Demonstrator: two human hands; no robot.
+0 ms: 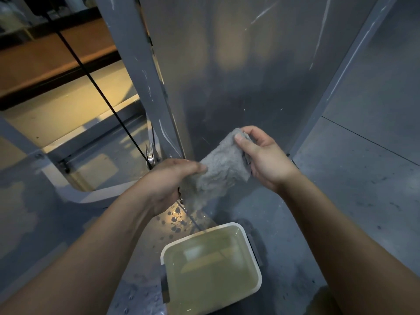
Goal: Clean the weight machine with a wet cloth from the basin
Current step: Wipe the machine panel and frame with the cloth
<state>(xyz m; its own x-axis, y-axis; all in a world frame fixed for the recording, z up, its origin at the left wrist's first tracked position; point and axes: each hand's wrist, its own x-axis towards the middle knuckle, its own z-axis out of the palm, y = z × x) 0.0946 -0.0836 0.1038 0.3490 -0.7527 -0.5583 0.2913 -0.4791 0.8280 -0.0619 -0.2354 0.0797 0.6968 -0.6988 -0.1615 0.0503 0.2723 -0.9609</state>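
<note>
A wet grey cloth is stretched between both hands, in front of the weight machine's grey metal panel. My left hand grips its lower end with curled fingers. Its upper end is pinched by my right hand, thumb on top. Below the cloth, on the floor, stands a white rectangular basin holding murky yellowish water. The cloth's lower edge hangs above the basin's far rim.
A grey upright frame post of the machine stands left of the panel, with a black cable running down to a pulley. Water drops lie on the grey floor beside the basin. Another grey post rises at right.
</note>
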